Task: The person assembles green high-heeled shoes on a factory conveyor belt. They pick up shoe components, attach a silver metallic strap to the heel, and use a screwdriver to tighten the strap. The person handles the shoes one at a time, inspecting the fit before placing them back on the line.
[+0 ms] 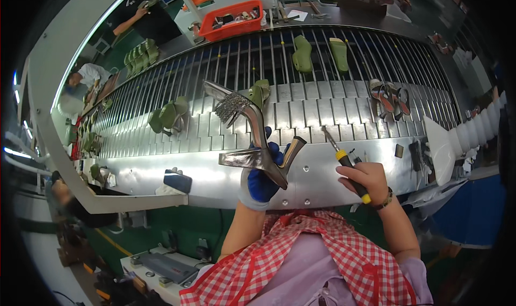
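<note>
Fingers of the left hand, in a blue-coated, grey-cuffed knit glove, are curled around a high-heeled sandal, gripping it behind its arch. The sandal is held tilted above the steel tabletop, toe to the upper left. It has shiny pewter-coloured straps, a broad toe band with rough, glittering texture, a curved sole and a straight block heel with a tan face.

The bare fingers of the right hand are closed around a hand tool with a black-and-yellow handle and a slim metal shaft. Its tip points to the upper left, apart from the sandal. A dark band circles that wrist.

The tabletop is smooth, reflective metal. Beyond it runs a conveyor of overlapping metal plates and slender rods. Smooth green foot-shaped forms lie on it, with a pair of strappy sandals farther right. A ribbed white hose with a flared nozzle stands at the right.

Nearest the body is a red-and-white checked apron. At the far side sits an orange plastic basket; at upper left, a co-worker's black shirt bears pale lettering.
</note>
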A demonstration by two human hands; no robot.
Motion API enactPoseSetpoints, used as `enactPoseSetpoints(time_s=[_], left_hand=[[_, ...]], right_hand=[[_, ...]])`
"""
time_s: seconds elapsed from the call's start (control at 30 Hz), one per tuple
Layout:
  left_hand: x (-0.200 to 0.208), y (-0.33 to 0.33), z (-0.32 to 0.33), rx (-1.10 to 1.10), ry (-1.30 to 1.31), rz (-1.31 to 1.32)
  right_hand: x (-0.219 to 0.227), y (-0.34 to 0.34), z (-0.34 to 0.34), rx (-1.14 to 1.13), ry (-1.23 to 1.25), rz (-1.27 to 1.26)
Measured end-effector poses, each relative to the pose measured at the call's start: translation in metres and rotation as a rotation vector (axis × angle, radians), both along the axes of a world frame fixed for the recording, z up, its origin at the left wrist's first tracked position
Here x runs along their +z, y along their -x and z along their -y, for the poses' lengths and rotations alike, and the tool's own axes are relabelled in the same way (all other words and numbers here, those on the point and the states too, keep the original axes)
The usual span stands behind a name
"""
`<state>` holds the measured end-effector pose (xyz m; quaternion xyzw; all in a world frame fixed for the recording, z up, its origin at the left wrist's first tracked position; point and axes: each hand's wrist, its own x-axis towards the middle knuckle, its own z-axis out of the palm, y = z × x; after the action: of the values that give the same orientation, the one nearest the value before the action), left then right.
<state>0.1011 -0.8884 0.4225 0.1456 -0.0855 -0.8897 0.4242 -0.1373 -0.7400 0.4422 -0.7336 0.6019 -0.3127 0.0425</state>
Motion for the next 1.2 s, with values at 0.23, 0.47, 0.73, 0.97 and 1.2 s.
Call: enactPoseSetpoints(time_s=[0.23,0.47,0.73,0.97,1.2], left_hand=[[-0.007,-0.005,-0.01,0.005,-0.002,-0.018],[-0.041,-0.023,-0.019,0.036,0.057,-0.125],[-0.062,-0.026,-0.041,0.18,0.001,-0.128],[-0.114,-0.045,-0.088,0.186,-0.038,-0.02],[-0.141,-0.119,-0.129,-0.374,0.299,0.548]], right_hand=[[-0.161,0.021,-0.001,0.038,-0.496,-0.339],[-0.189,0.016,-0.011,-0.001,-0.712,-0.383],[-0.058,-0.068,0.033,0.153,-0.281,0.379],[-0.069,-0.133,0.06,0.235,-0.196,0.232],[-0.096,-0.132,0.043,0.47,-0.429,0.236]])
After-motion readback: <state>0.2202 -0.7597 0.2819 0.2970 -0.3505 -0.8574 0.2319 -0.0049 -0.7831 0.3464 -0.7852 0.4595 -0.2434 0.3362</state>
